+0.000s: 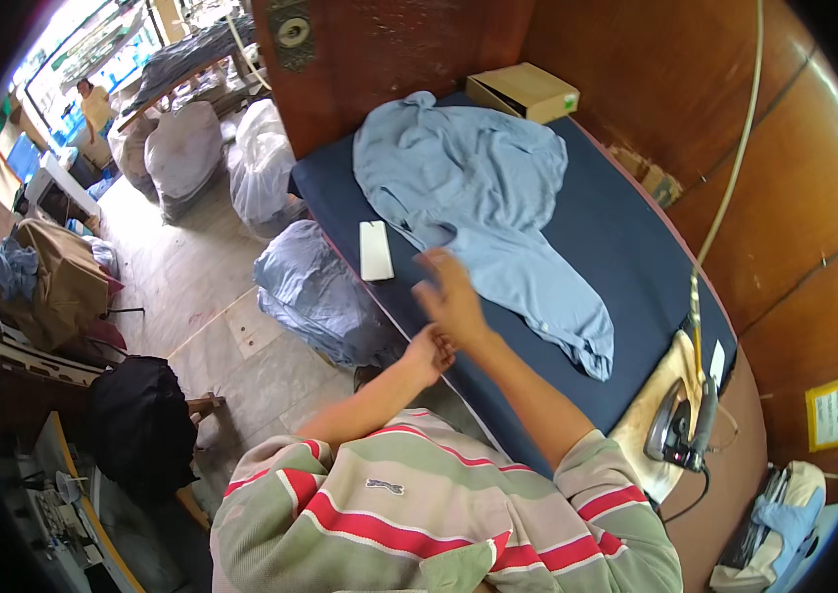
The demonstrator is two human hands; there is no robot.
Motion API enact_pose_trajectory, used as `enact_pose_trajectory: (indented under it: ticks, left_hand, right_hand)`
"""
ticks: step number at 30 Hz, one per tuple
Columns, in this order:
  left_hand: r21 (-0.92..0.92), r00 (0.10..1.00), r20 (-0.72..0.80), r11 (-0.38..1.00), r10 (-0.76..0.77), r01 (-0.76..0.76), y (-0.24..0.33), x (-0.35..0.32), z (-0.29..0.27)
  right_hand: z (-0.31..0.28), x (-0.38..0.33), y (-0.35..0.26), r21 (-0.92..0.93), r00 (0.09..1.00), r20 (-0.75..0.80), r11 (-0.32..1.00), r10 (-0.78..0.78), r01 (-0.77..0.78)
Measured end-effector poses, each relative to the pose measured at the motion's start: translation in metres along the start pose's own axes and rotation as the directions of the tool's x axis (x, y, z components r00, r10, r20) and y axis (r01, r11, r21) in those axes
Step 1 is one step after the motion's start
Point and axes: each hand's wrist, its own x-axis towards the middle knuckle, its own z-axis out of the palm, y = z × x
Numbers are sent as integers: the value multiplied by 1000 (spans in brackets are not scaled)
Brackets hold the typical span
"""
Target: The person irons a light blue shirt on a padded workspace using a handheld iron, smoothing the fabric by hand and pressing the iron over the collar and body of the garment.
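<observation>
A light blue garment (468, 173) lies rumpled on the dark blue padded table (626, 257), one long narrow part stretching toward the near right. My right hand (450, 296), slightly blurred, is held over the table's left side with its fingers apart and holding nothing. It is close to the garment's near edge; I cannot tell whether it touches. Beside my right wrist, my left hand (429, 353) is closed with curled fingers, and what is in them, if anything, is hidden. A white rectangular card-like piece (375, 250) lies left of the garment.
An iron (678, 425) rests on a scorched cloth (648, 420) at the table's near right, its cord hanging from above. A cardboard box (523, 91) sits at the far end. A bundle of blue cloth (315, 287) and filled bags (184, 158) stand left of the table.
</observation>
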Motion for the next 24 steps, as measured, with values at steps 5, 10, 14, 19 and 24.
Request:
enact_pose_trajectory:
  ticks: [5, 10, 14, 19, 24]
  left_hand:
    - [72, 984, -72, 984, -160, 165, 54, 22, 12]
    - [116, 927, 221, 952, -304, 284, 60, 115, 43]
    - [259, 923, -8, 891, -384, 373, 75, 134, 31]
    - [158, 928, 59, 921, -368, 356, 101, 113, 29]
    - [7, 813, 573, 993, -104, 122, 99, 161, -42]
  right_hand:
    - [34, 33, 44, -76, 977, 196, 995, 83, -69]
    - [61, 139, 93, -271, 904, 422, 961, 65, 57]
    - [133, 201, 118, -406, 803, 584, 899, 117, 165]
    - [150, 244, 123, -339, 570, 821, 779, -29, 528]
    - [159, 263, 123, -449, 435, 870, 734, 230, 509]
